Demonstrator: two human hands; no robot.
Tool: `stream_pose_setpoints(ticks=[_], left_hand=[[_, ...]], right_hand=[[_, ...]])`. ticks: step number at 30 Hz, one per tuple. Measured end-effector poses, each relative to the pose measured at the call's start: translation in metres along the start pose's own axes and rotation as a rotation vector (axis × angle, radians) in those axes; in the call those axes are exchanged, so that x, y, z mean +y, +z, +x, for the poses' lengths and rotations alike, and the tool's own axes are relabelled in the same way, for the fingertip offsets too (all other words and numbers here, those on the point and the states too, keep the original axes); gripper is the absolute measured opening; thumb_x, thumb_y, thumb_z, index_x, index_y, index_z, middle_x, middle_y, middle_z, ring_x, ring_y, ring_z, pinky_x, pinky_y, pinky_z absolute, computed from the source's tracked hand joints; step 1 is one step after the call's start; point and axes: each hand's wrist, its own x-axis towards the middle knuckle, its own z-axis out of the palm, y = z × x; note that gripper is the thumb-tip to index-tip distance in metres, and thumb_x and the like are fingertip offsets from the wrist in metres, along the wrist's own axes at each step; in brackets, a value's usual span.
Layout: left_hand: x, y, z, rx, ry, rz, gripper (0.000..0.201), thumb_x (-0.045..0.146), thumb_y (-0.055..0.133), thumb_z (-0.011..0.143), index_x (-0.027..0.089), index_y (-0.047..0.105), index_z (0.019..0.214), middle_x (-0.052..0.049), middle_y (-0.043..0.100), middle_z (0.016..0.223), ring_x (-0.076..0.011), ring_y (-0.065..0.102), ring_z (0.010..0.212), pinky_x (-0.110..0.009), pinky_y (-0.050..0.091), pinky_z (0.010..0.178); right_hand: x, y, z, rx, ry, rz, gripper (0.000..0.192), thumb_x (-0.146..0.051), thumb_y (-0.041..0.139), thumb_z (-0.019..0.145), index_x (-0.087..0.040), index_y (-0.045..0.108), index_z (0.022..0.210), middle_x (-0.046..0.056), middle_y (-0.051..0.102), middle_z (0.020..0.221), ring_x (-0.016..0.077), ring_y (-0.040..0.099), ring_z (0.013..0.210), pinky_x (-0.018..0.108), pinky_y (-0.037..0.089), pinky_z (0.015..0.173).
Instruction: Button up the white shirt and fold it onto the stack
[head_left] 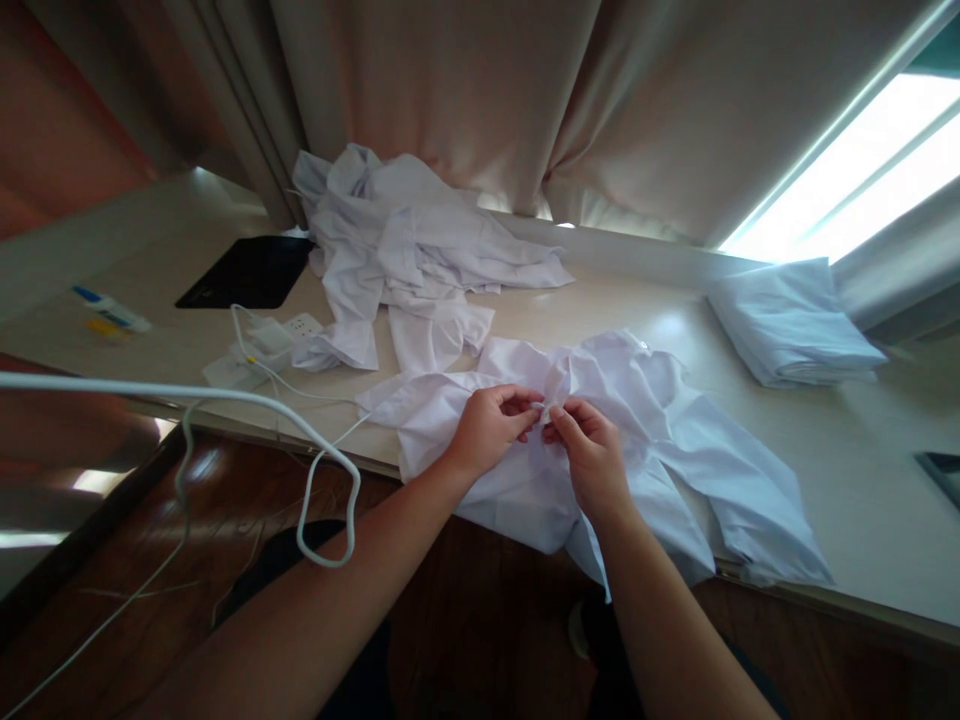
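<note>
A white shirt (701,440) lies spread over the front edge of the table, its sleeves out to both sides and part of it hanging down. Near its middle, my left hand (495,425) pinches the cloth between thumb and fingers. My right hand (589,445) pinches the same strip of cloth just beside it, fingertips almost touching the left ones. Any button between the fingertips is too small to make out. Behind this shirt, a second white garment (420,235) lies crumpled against the curtain.
Folded white cloth (795,320) sits at the right by the window. Left on the table (645,300) are a black mat (247,271), a power strip (240,365) and a glue-like tube (112,308). A white cable (225,397) crosses the left foreground. Curtains (450,90) hang behind.
</note>
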Motion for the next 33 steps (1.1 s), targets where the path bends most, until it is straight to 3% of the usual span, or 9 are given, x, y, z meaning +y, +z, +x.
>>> stream_pose_setpoints(ticks=[6,16,21,24,27,33], left_hand=[[0.005,-0.006,0.0,-0.077,-0.048,-0.021,0.034,0.028,0.075,0.08,0.011,0.074,0.11,-0.008,0.074,0.088,-0.0101,0.061,0.062,-0.024,0.052,0.061],[0.0,-0.004,0.001,-0.006,-0.058,-0.031,0.026,0.032,0.076,0.08,0.011,0.073,0.094,-0.005,0.07,0.075,-0.01,0.061,0.058,-0.024,0.053,0.058],[-0.006,-0.006,0.0,0.139,0.014,0.182,0.023,0.034,0.073,0.082,0.014,0.072,0.092,-0.007,0.072,0.081,-0.0131,0.064,0.064,-0.024,0.053,0.057],[-0.01,-0.003,-0.003,0.138,0.101,0.336,0.018,0.031,0.07,0.084,0.016,0.074,0.092,-0.007,0.075,0.088,-0.016,0.068,0.075,-0.027,0.055,0.067],[-0.012,0.002,-0.006,0.087,0.13,0.401,0.014,0.025,0.069,0.085,0.017,0.075,0.093,-0.006,0.076,0.089,-0.0172,0.07,0.08,-0.029,0.055,0.075],[-0.009,0.004,-0.007,0.096,0.117,0.42,0.013,0.016,0.068,0.081,0.015,0.075,0.092,-0.006,0.076,0.086,-0.0168,0.07,0.079,-0.028,0.054,0.075]], right_hand=[[-0.007,-0.003,0.0,0.005,-0.039,-0.071,0.017,-0.038,0.07,0.088,-0.02,0.069,0.089,0.002,0.066,0.08,0.0151,0.056,0.073,0.029,0.043,0.069],[-0.007,0.001,-0.005,0.039,-0.102,-0.223,0.02,-0.04,0.067,0.087,-0.021,0.069,0.09,0.004,0.07,0.085,0.0177,0.06,0.075,0.031,0.047,0.071],[0.0,-0.001,-0.004,0.03,0.015,-0.321,0.024,-0.041,0.063,0.087,-0.021,0.065,0.075,0.0,0.06,0.062,0.0161,0.054,0.058,0.029,0.041,0.056],[0.007,-0.002,-0.003,0.057,0.091,-0.336,0.03,-0.04,0.058,0.089,-0.022,0.057,0.066,-0.001,0.054,0.055,0.015,0.05,0.053,0.028,0.037,0.052],[0.009,0.001,-0.003,0.02,0.049,-0.331,0.03,-0.039,0.057,0.09,-0.021,0.057,0.066,-0.001,0.056,0.058,0.0148,0.05,0.056,0.028,0.038,0.055],[0.008,0.006,-0.005,-0.05,-0.028,-0.37,0.028,-0.043,0.056,0.093,-0.021,0.061,0.077,-0.001,0.058,0.062,0.0155,0.053,0.06,0.028,0.04,0.06]])
